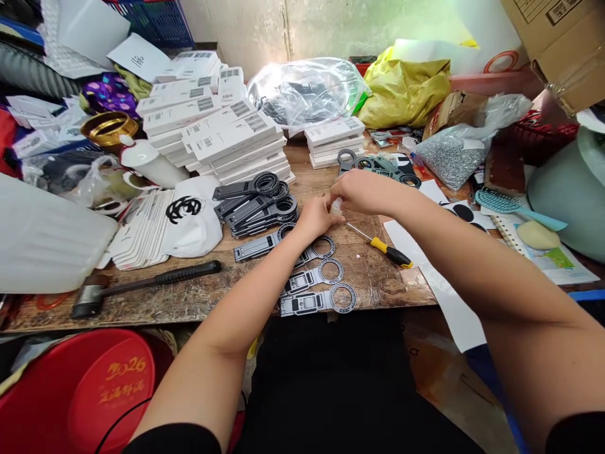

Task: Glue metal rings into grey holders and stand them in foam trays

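A: What do the fingers point(336, 203) have?

B: A small pale piece point(336, 206), pinched between both hands just above the counter point(189, 296). The right hand point(362, 191) curls over it from above, and the left hand point(317, 216) closes on it from below. It is too small and too covered to name.

A: Why held like that?

B: My guess is that two grips steady something tiny, one hand bracing while the other works it. Both sets of fingers are clenched on the piece, not released.

A: And around the piece?

B: Just right of it lies a yellow-handled screwdriver point(382, 247), within easy reach. Below it, towards the person, sit grey flat ring-ended parts point(314, 301) in a row, face up, probably laid out for picking one at a time. Left of the piece is a heap of dark ring-ended parts point(258, 203); further left, a black hammer point(142, 285). Behind it, stacked white boxes point(227, 135).

A: The arms?

B: Both forearms reach forward from the lower edge and converge, the left running under the right, wrists bent inward so the hands meet over the counter's middle.
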`<state>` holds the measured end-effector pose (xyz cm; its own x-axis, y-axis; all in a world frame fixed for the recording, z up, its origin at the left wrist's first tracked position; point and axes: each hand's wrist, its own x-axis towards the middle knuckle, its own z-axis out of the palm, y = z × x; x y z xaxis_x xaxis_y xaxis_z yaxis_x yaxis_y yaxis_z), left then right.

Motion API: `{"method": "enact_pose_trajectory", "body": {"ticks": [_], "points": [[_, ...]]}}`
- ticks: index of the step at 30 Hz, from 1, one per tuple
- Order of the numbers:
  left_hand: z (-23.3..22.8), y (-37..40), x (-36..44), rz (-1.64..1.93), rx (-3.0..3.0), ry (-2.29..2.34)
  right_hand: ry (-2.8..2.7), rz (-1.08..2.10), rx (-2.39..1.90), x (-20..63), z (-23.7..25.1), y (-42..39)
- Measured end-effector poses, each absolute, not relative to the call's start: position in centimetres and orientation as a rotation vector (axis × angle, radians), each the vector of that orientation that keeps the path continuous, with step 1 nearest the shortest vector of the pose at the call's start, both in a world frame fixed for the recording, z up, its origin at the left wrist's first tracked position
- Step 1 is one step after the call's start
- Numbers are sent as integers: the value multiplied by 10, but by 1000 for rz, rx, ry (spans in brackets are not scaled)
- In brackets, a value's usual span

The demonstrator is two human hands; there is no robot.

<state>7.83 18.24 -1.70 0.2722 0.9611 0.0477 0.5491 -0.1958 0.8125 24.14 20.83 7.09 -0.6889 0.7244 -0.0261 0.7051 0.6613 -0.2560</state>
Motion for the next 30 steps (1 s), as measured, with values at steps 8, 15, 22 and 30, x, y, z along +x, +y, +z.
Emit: {"method": "enact_pose_trajectory", "body": {"ticks": [8, 15, 22, 30], "points": [[-18, 183, 79, 771, 1806, 1362, -2879, 419, -1100, 246, 75, 223], [-14, 181, 78, 754, 1817, 1367, -2861, 239, -1241, 249, 74, 210], [-14, 180, 79, 761, 1849, 1429, -2473, 199, -1537, 248, 46, 190], [-12, 179, 79, 754, 1865, 1412, -2305, 760, -1181, 264, 34, 197]]}}
